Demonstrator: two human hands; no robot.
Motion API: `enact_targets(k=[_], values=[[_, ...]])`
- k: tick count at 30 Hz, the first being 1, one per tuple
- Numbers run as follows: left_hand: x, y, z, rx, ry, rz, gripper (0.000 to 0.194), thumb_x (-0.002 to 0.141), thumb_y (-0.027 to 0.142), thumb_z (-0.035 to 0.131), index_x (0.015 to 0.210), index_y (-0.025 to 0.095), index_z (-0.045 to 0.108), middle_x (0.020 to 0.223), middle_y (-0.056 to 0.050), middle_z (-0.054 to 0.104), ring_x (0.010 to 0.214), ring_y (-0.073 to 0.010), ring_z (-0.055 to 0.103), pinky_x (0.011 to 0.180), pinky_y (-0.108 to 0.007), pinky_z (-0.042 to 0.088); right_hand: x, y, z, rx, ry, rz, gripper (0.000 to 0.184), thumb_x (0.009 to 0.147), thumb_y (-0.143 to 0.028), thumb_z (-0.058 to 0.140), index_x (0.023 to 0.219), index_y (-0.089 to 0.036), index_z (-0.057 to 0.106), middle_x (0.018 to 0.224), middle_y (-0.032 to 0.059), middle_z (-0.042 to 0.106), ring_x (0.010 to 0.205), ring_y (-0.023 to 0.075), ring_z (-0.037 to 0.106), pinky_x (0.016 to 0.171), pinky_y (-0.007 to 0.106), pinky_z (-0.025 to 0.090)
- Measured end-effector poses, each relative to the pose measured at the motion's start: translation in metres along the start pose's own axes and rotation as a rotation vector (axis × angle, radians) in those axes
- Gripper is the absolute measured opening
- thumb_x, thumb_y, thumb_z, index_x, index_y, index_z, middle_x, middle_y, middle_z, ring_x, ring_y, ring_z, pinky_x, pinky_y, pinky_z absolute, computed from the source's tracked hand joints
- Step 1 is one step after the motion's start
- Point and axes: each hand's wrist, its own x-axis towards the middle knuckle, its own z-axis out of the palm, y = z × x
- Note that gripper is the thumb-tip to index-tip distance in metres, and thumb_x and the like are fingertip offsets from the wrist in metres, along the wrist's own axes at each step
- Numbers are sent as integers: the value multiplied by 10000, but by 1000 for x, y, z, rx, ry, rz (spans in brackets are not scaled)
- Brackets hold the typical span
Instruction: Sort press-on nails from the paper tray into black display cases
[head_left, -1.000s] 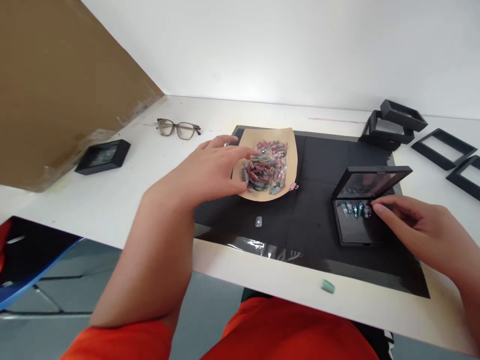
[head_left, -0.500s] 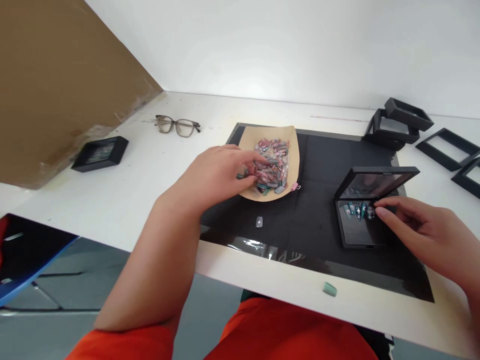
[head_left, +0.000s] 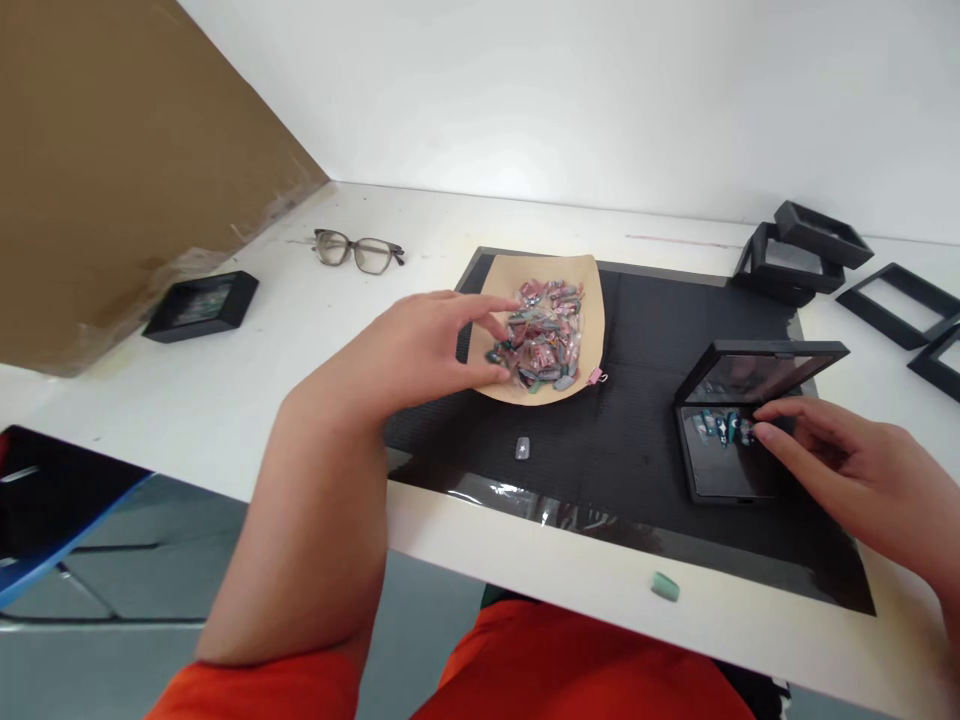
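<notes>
Over the left side of a tan paper tray [head_left: 592,290], my left hand [head_left: 431,350] hovers with thumb and fingers apart and nothing between them. The tray holds a heap of press-on nails [head_left: 544,335], some in clear wrapping. To the right, a black display case [head_left: 731,475] stands with its lid tilted up. A row of teal and dark press-on nails [head_left: 721,428] lies inside it. My right hand [head_left: 847,470] reaches into the case, thumb and forefinger pinched at the row's right end; what they grip is hidden. One grey nail [head_left: 523,448] with a star lies on the black mat.
The black mat [head_left: 637,330] covers the table's middle. A green nail [head_left: 664,586] lies near the front edge. Black frames [head_left: 821,235] are piled at the back right, with more beside them. Glasses [head_left: 360,252] and a black box [head_left: 201,305] sit on the left.
My left hand has drawn back left from the heap of nails, its fingers spreading wider. My right hand stays at the row in the case. The view has shifted slightly.
</notes>
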Motion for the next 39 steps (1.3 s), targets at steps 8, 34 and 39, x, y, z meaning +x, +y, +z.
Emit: enact_targets(k=[8,34,39], values=[[-2,5,0,39,-87,-77,583,860,354,698,1442,336,744,1110,-8,857,919,-253,790,823,-358,611,-3,-3,4,2,69,-12,691,848,-937,560,1024,-317,808,611,-14,592,463,180,478,488,344,381],[-5,19,3,-170,103,60,371,871,344,663,1217,297,787,939,9,810,822,-185,743,780,-284,603,-4,-2,4,7,24,-20,734,856,-970,531,1089,-322,786,609,-36,519,503,188,475,514,340,367],[-4,25,5,-204,150,128,298,909,331,663,1179,269,773,1021,-14,806,949,-202,758,826,-289,617,-3,-4,2,-10,1,-10,763,838,-989,507,1081,-316,772,596,-28,534,495,191,475,509,344,377]])
